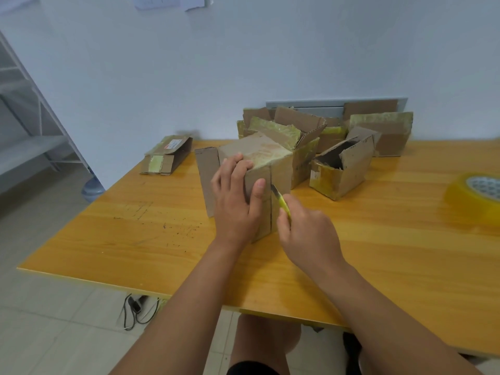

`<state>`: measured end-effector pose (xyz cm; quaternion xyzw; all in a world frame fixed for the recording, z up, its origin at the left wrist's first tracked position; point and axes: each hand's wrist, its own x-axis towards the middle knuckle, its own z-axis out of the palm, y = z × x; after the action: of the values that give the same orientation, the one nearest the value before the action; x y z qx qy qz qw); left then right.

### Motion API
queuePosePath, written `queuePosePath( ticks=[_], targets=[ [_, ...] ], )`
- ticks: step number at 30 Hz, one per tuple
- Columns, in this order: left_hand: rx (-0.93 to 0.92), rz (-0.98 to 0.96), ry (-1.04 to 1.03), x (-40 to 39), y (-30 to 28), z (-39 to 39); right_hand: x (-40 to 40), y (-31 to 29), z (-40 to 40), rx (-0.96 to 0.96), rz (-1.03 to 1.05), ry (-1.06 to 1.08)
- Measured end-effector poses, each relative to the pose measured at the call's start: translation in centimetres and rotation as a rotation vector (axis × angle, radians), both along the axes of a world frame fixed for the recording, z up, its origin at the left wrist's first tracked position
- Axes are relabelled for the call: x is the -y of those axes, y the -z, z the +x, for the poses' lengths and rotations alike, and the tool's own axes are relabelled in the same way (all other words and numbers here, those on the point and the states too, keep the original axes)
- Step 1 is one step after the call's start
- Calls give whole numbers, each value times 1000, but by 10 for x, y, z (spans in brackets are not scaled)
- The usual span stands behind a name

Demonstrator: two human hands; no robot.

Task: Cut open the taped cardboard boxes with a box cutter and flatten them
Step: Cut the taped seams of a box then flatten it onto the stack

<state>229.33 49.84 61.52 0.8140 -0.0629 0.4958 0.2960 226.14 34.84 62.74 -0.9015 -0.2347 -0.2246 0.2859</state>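
A taped cardboard box (278,169) stands on the wooden table (378,239) in front of me. My left hand (238,196) grips its near corner, fingers on top and thumb on the front face. My right hand (305,234) holds a yellow box cutter (281,200). Its blade tip touches the vertical seam on the box's front face. Behind it sit several more boxes: an open one (343,169) to the right and a pile of torn, taped ones (305,125) against the wall.
A small collapsed box (167,155) lies at the table's far left. A roll of yellowish packing tape (476,196) sits at the right edge. A metal rack (29,123) and a water jug (92,185) stand on the floor to the left. Cables (135,309) hang under the table.
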Motion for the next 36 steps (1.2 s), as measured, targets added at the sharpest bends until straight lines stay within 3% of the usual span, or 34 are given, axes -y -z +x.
queuePosePath(
  ticks=[15, 27, 36],
  targets=[
    [-12, 87, 49, -10, 0, -5, -2, 25, 0, -169, -173, 36],
    [22, 123, 55, -13, -1, -5, -4, 31, -3, -125, -347, 93],
    [24, 105, 58, -10, 0, -4, 8, 38, -4, -142, -469, -1]
  ],
)
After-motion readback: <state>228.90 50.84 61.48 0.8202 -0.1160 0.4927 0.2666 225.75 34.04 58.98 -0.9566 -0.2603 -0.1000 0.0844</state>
